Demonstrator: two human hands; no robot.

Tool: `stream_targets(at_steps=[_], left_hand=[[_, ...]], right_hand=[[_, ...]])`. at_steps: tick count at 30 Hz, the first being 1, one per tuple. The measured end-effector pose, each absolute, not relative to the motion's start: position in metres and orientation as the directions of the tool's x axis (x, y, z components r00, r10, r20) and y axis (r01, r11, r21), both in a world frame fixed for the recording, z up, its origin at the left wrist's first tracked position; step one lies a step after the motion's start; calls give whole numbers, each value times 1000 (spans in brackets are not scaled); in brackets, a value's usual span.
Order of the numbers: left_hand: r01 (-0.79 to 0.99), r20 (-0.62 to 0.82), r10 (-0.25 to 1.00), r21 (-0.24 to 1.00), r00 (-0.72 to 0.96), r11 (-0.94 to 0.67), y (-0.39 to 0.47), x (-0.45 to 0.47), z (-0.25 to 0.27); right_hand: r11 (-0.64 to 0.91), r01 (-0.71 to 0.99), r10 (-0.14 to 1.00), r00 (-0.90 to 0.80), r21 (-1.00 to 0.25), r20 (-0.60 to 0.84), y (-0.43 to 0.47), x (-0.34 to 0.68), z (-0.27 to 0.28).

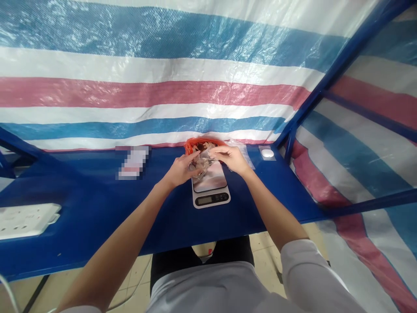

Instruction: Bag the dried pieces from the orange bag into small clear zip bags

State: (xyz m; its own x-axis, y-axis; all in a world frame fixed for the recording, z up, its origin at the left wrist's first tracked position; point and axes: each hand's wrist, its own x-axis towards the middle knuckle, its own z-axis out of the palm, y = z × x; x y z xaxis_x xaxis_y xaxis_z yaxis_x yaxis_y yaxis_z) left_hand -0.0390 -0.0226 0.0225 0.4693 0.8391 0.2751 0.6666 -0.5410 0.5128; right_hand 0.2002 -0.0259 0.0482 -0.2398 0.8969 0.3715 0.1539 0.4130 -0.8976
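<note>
A clear plastic bag [202, 164] is held between my two hands, above a digital kitchen scale [210, 184]. My left hand [182, 168] grips the bag's left side with thumb and fingers. On the other side, my right hand [230, 157] pinches its upper edge. Small brownish pieces show through the plastic, too blurred to name. Just behind the hands lies an orange-red bag [192, 142] filled with brown and tan pieces. The scale has a shiny metal plate and a dark display panel at its front; I cannot read any figure there.
Flat clear plastic bags [246, 153] lie right of the orange bag. Farther right is a white rounded object [267, 153] on a clear sheet. A blurred-out item [134, 163] and a white power strip [29, 219] lie left on the blue table [97, 208]. Blue frame bars [306, 108] stand right.
</note>
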Motion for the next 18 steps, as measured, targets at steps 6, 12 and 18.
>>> stream_targets(at_steps=[6, 12, 18], left_hand=[[554, 233, 831, 651, 504, -519, -9, -40, 35], [424, 246, 819, 758, 519, -496, -4, -47, 33], [435, 309, 787, 698, 534, -569, 4, -61, 32]], right_hand=[[428, 116, 880, -279, -896, 384, -19, 188, 53], [454, 141, 873, -264, -880, 409, -15, 186, 54], [468, 339, 875, -308, -816, 373, -5, 185, 65]])
